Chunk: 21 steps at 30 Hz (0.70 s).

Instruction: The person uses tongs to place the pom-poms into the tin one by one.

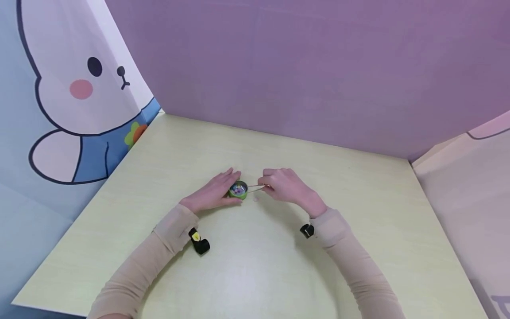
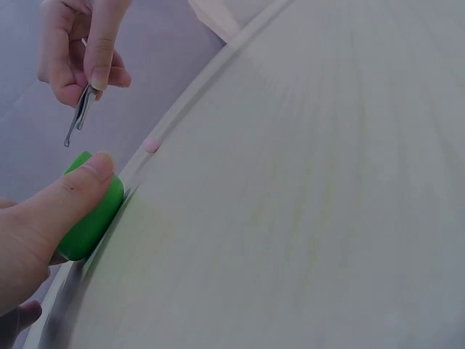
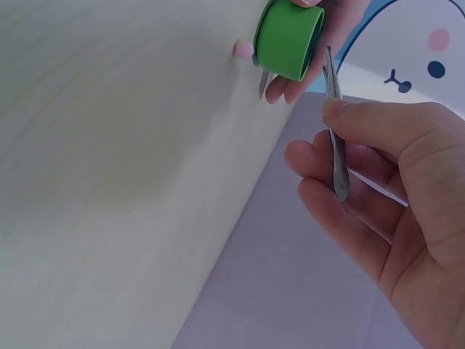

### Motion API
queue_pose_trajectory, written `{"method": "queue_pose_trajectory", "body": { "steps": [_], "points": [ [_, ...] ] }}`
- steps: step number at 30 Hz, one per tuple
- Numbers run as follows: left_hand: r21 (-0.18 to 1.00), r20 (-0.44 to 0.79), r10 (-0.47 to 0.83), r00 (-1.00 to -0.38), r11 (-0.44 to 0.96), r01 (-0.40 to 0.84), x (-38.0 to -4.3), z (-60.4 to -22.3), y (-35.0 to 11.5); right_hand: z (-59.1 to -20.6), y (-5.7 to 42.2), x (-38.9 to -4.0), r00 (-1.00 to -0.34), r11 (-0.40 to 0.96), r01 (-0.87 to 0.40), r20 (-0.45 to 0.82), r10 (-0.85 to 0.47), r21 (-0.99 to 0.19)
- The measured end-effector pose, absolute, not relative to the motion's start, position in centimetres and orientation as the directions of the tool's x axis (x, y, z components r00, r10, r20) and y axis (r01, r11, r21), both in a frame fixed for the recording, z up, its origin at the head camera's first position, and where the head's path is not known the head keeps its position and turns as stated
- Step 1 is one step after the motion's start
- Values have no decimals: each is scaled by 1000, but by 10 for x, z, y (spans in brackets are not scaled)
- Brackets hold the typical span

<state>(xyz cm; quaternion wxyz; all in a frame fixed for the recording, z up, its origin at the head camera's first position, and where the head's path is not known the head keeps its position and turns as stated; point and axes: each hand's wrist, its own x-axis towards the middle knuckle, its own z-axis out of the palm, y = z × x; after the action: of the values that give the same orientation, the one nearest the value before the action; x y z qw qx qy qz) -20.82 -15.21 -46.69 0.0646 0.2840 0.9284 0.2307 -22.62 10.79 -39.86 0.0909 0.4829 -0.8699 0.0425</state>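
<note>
A small round green container (image 1: 237, 197) stands on the table with pink and purple bits (image 1: 239, 189) inside it. My left hand (image 1: 215, 191) holds it from the left, the thumb on its near side and the fingers on its far side. In the left wrist view the left thumb lies against the green wall (image 2: 91, 225). Metal tweezers (image 3: 336, 138) are pinched between thumb and fingers of my right hand (image 1: 286, 185). Their tips are slightly apart, close to the container's rim, with nothing visible between them. Beside the container lies a small pink bead (image 1: 256, 199).
The pale wooden table (image 1: 255, 266) reaches to a purple backdrop (image 1: 287, 79). A cartoon animal cloth (image 1: 79, 106) hangs at the left. Each wrist wears a black camera strap, such as the left one (image 1: 201, 246).
</note>
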Motion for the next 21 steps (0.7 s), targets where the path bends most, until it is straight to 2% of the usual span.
{"method": "queue_pose_trajectory", "body": {
  "steps": [21],
  "points": [
    [462,12,549,-836,738,491,-211,-467,-148,-403,123,-228,-514,524,-852,202,-834,-4]
  ]
}}
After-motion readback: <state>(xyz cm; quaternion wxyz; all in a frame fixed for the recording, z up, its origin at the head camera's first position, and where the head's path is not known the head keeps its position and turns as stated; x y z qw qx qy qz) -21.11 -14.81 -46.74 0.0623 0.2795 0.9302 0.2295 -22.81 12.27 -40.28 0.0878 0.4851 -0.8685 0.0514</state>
